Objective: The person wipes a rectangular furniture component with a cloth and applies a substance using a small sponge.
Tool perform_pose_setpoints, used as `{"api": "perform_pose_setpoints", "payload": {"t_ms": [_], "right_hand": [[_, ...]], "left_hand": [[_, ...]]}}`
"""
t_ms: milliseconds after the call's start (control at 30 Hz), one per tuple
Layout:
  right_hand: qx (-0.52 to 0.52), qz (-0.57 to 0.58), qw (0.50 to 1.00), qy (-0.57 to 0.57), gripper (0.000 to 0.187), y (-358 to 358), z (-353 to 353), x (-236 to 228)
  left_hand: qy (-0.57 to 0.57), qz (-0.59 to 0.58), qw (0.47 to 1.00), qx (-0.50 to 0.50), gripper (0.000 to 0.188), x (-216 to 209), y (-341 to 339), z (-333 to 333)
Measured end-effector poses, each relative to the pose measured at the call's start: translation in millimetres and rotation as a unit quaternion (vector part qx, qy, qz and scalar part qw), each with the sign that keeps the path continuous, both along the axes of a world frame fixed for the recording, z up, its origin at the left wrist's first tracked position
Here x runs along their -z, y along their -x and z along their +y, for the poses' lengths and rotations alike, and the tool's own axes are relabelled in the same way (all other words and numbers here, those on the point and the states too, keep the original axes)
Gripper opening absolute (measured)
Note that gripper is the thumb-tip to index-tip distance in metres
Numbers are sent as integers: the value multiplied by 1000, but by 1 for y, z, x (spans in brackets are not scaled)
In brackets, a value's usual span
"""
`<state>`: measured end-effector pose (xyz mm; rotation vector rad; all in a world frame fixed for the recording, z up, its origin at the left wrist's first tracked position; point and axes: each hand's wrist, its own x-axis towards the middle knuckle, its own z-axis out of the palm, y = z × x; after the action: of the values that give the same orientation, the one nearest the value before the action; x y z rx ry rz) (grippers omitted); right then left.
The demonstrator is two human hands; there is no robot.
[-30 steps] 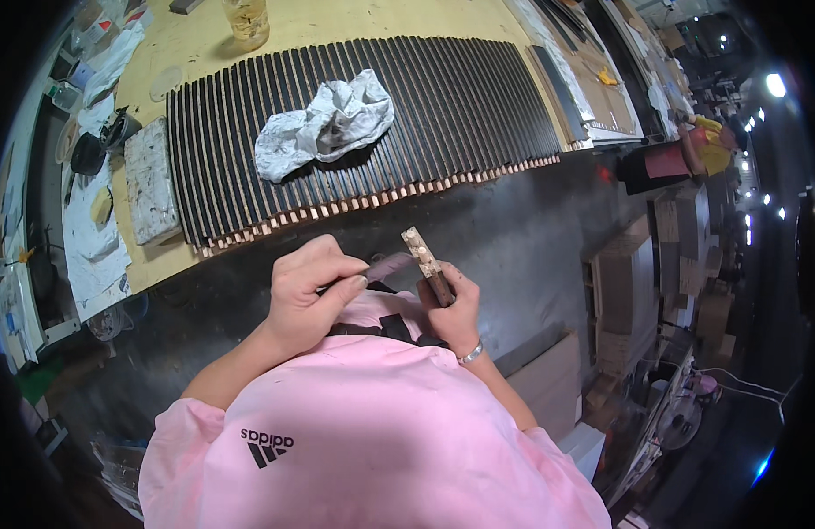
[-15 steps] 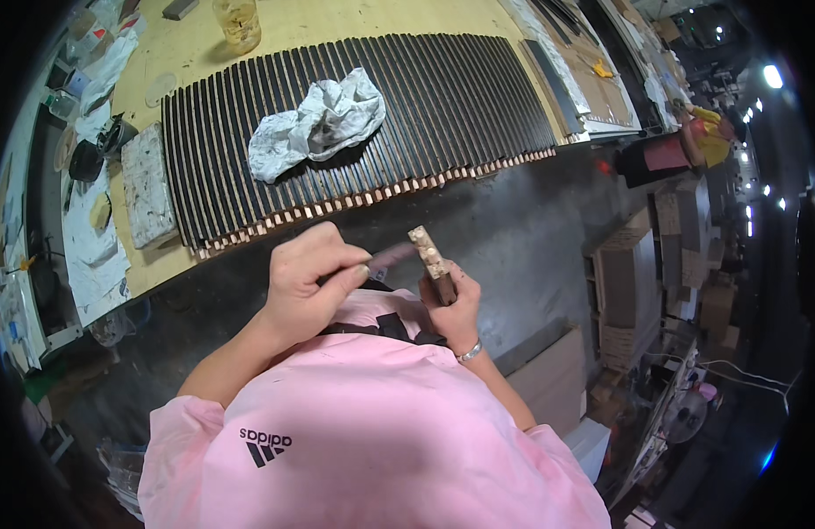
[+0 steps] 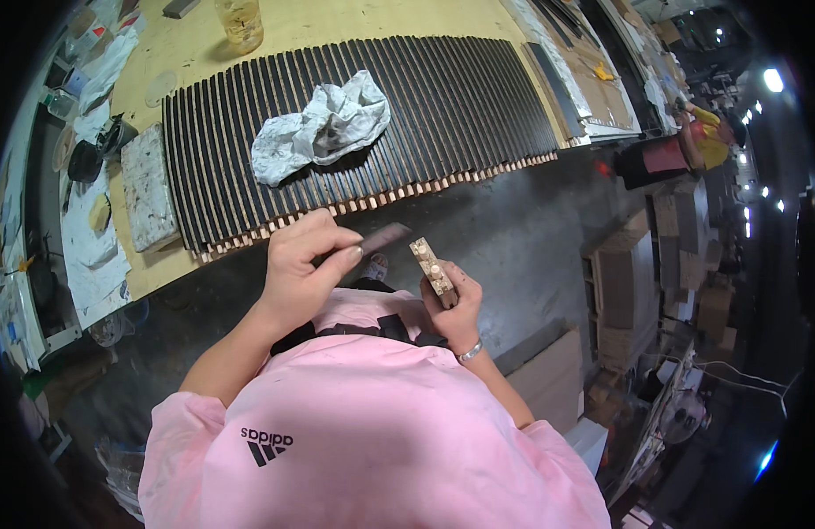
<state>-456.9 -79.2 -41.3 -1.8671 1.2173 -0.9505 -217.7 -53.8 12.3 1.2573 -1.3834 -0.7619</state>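
Between thumb and fingers, my left hand [image 3: 303,269] pinches a dark purplish-grey flat strip [image 3: 387,239], whose free end points right. My right hand [image 3: 458,307] is closed round a small wooden block [image 3: 432,267] with a pale, mottled face and lighter round spots. A narrow gap separates the strip's tip from the block. Both hands are in front of my body, just off the near edge of the table. Beyond them lies a row of dark slats [image 3: 460,97] with pale wooden ends. A crumpled, stained white cloth [image 3: 323,128] rests on the slats.
The yellowish table [image 3: 337,19] carries a jar [image 3: 240,25] at the back and a stained white block [image 3: 146,189] left of the slats. Dark cups [image 3: 85,161] stand farther left. Cardboard stacks [image 3: 632,291] are on the right, and a person [image 3: 672,154] is beyond them.
The strip in my left hand, blurred and reaching to the block before, is now apart from it and sharper. The block has dropped slightly toward me.
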Motion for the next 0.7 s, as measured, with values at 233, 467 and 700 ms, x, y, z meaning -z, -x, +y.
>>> {"api": "perform_pose_setpoints", "payload": {"t_ms": [233,467,700], "right_hand": [[-7,22,999,39,28,4,-1,4],[22,29,999,16,31,0,-4,1],[66,68,994,61,33,-3,-10,-1]], "left_hand": [[-1,-42,999,-16,12,3,-5,-4],[49,-45,995,-77,12,6,-6,-6],[138,-76,987,44,23,-17,1,8]]}}
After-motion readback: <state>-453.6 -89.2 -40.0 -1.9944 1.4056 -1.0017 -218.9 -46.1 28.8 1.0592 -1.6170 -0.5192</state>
